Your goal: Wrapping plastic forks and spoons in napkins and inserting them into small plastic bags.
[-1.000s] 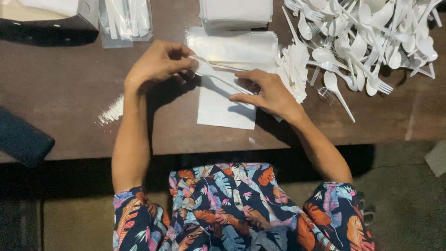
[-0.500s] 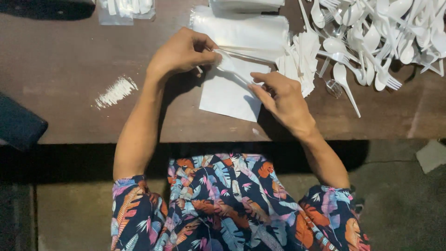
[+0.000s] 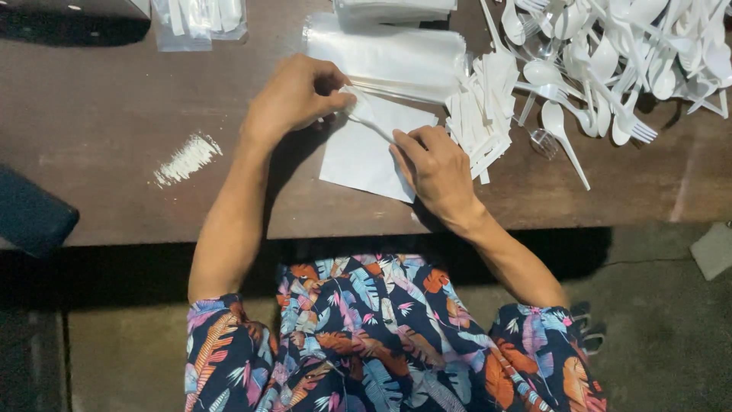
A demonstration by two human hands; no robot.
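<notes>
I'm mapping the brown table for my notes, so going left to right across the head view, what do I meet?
Dark blue object → white powdery smear → left hand → right hand → heap of white plastic spoons and forks.

Small packing workplace, likely informal. Worn brown wooden bench (image 3: 114, 91) over bare concrete floor (image 3: 663, 336). Loose heap of white plastic spoons and forks (image 3: 618, 53) at bench's far right corner. Stack of clear plastic sleeves (image 3: 385, 49) at far middle; bundle of white sticks (image 3: 480, 107) just right of it. Filled packets (image 3: 198, 19) at far left.
</notes>
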